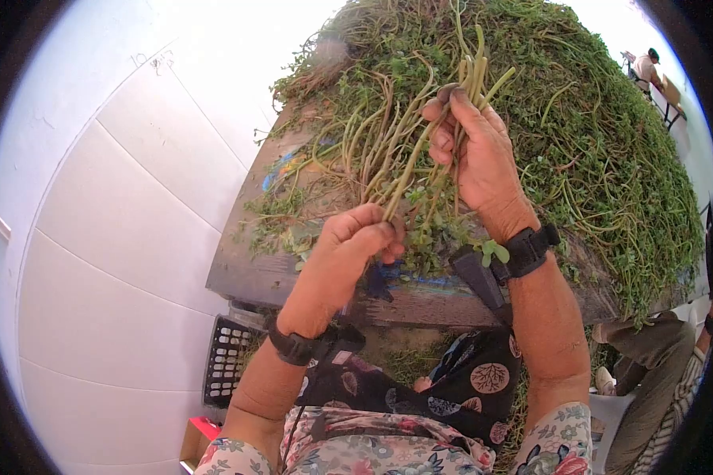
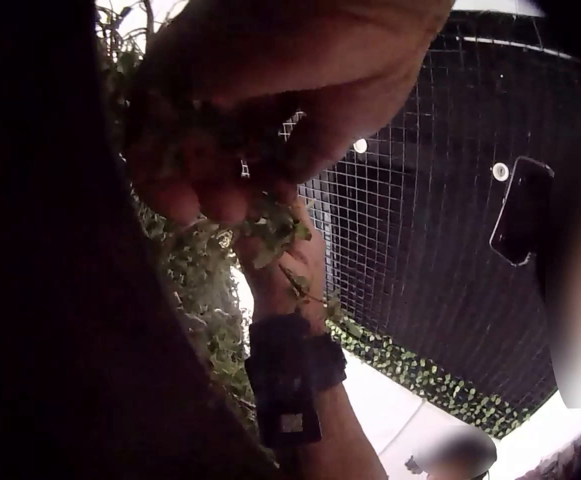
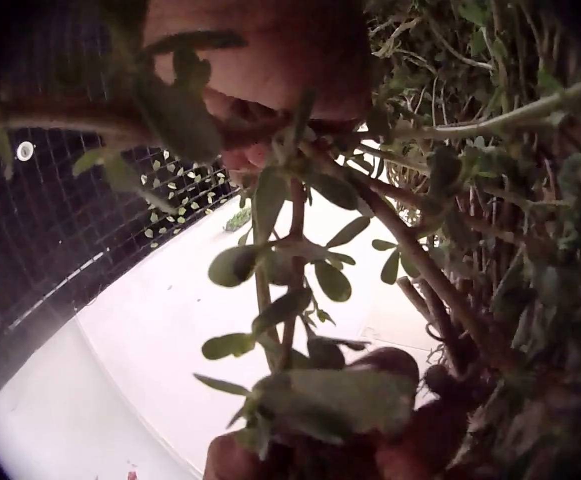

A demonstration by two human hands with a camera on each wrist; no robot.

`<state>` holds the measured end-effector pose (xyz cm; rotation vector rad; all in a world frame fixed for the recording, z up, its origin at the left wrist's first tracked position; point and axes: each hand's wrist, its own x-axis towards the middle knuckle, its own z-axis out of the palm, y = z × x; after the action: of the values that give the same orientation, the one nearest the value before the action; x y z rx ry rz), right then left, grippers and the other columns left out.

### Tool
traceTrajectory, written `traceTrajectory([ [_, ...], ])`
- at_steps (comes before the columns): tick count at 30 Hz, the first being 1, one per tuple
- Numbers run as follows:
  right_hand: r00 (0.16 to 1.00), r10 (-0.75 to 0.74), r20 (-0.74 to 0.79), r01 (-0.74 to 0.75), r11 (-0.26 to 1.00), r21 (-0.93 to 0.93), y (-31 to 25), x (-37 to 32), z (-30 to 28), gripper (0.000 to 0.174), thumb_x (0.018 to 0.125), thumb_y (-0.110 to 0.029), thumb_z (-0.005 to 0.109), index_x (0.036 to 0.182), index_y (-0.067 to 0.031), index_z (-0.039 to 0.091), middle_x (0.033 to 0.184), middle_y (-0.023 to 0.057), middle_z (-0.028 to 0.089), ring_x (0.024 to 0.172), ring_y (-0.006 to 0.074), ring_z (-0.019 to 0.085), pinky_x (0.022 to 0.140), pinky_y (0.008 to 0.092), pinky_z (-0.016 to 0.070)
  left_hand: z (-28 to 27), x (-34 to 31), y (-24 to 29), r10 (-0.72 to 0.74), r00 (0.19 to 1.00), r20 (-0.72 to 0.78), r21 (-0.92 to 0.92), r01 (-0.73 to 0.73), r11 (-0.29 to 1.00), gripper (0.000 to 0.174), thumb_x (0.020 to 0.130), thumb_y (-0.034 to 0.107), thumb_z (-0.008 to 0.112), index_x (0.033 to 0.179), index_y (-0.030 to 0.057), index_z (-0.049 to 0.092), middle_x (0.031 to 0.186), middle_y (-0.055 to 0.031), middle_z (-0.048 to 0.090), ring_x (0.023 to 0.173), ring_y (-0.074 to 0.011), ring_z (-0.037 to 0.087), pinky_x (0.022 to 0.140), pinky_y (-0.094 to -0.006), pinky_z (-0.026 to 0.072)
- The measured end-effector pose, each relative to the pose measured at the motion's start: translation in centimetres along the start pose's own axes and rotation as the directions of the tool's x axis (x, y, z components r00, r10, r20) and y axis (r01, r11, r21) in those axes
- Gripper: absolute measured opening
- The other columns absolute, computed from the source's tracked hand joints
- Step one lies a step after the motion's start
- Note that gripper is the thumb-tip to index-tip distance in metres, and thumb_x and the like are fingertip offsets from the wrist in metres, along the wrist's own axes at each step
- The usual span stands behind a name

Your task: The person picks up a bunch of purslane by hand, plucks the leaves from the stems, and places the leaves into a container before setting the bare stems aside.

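Observation:
My right hand (image 1: 483, 158) grips a small bunch of thick purslane stems (image 1: 477, 75), their bare ends pointing up past the thumb. Lower and to the left, my left hand (image 1: 345, 249) pinches the lower part of long stems (image 1: 410, 170) that slant up toward the right hand. Small rounded leaves (image 3: 333, 282) hang from stems in the right wrist view, between the two hands. Behind both hands rises a large heap of purslane (image 1: 578, 134) on a dark table (image 1: 253, 269). In the left wrist view, the left hand's fingers (image 2: 226, 205) are in shadow, with leaves just below them.
A black plastic crate (image 1: 228, 360) stands below the table's left corner, with a red box (image 1: 202, 431) nearer me. Another person's leg (image 1: 650, 372) is at the lower right. Far off at upper right, a person (image 1: 648, 70) sits. A pale panelled wall (image 1: 127, 237) runs along the left.

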<state>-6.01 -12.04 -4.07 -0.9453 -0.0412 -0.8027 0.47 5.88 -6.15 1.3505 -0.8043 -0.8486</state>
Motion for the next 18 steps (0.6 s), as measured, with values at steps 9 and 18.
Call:
traceTrajectory([
  [9,0.997,-0.041,-0.072,0.04,0.999,-0.015,-0.3,0.1,-0.1,0.015,0.09,-0.021,0.048,0.093,-0.0061,0.049,0.078,0.0065,0.057,0.054,0.0083,0.043,0.047,0.0233,0.0354,0.0,-1.0,-1.0,0.102,0.994,0.049,0.16,-0.109,0.981,0.022,0.089,0.02,0.048,0.094,-0.0008,0.052,0.072,-0.0057,0.059,0.062,-0.009,0.053,0.058,-0.0235,0.0433],
  [18,0.996,-0.024,-0.081,0.023,1.0,-0.01,-0.1,0.3,-0.4,0.015,0.09,-0.021,0.049,0.092,-0.0063,0.049,0.079,0.007,0.057,0.054,0.0086,0.043,0.046,0.0232,0.0353,0.3,-1.0,-0.6,0.638,0.761,-0.117,0.708,-0.387,0.591,0.023,0.075,0.003,0.058,0.097,0.0032,0.052,0.08,-0.0069,0.061,0.066,-0.0176,0.059,0.06,-0.0281,0.0467],
])
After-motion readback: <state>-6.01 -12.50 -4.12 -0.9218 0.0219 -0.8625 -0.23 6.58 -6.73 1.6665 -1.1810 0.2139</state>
